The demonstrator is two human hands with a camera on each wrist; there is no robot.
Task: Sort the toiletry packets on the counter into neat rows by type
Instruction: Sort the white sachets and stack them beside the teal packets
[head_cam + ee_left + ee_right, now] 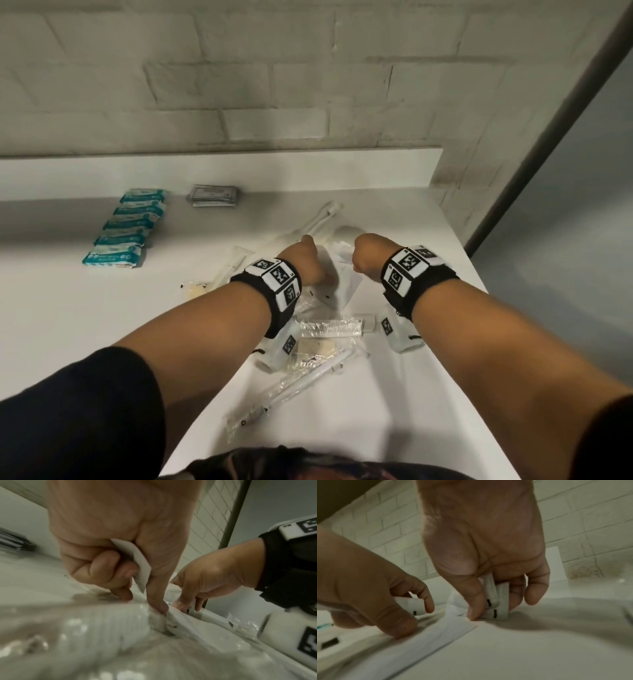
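Both hands work in a loose pile of white packets (342,284) at the middle of the white counter (102,308). My left hand (306,262) (142,599) curls round a flat white packet (139,561) and its thumb presses on another one lying below. My right hand (364,258) (494,609) pinches two small white packets with black marks (502,605) between thumb and fingers, low against the counter. Several teal packets (128,226) lie in a row at the back left. A stack of grey sachets (214,196) sits beside them.
Clear-wrapped toothbrushes (291,390), a comb packet (330,325) and pale soap packets (315,349) lie scattered near me under my forearms. Another toothbrush wrapper (325,216) lies behind the hands. A tiled wall (274,85) backs the counter; its right edge (479,291) drops off.
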